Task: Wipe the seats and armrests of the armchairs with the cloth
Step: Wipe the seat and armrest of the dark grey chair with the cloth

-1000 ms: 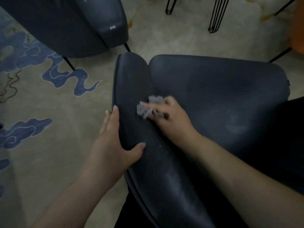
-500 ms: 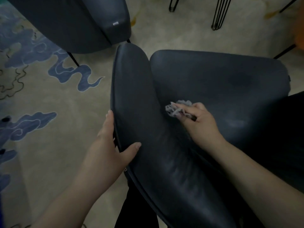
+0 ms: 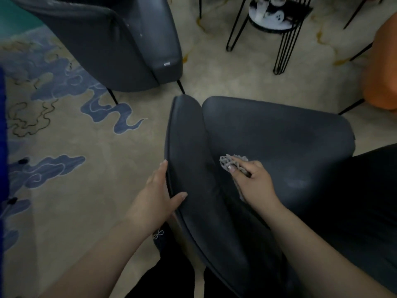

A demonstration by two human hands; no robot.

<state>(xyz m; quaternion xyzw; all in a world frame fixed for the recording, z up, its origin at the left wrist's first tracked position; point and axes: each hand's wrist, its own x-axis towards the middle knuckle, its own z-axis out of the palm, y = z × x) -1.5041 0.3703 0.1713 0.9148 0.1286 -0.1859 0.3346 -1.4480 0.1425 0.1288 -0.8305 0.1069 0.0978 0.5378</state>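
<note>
Left hand (image 3: 158, 196) clasps the near armchair's armrest (image 3: 193, 168), fingers flat along its outer edge, thumb pressed on top. Just across that armrest, the right hand (image 3: 253, 181) pinches the bunched grey cloth (image 3: 228, 161) against the dark seat (image 3: 279, 134). Beyond both hands stands a second armchair (image 3: 120, 39).

A beige carpet (image 3: 129, 190) covered the floor, patterned with blue cloud swirls (image 3: 116, 114) well to the left of the hands. Beyond the hands stood black hairpin metal legs (image 3: 283, 44) bearing a round dark shelf (image 3: 272, 24) with small white items, too blurred to tell. An orange seat (image 3: 380, 78) showed far right, a blue strip (image 3: 2, 134) far left. Light was dim.
</note>
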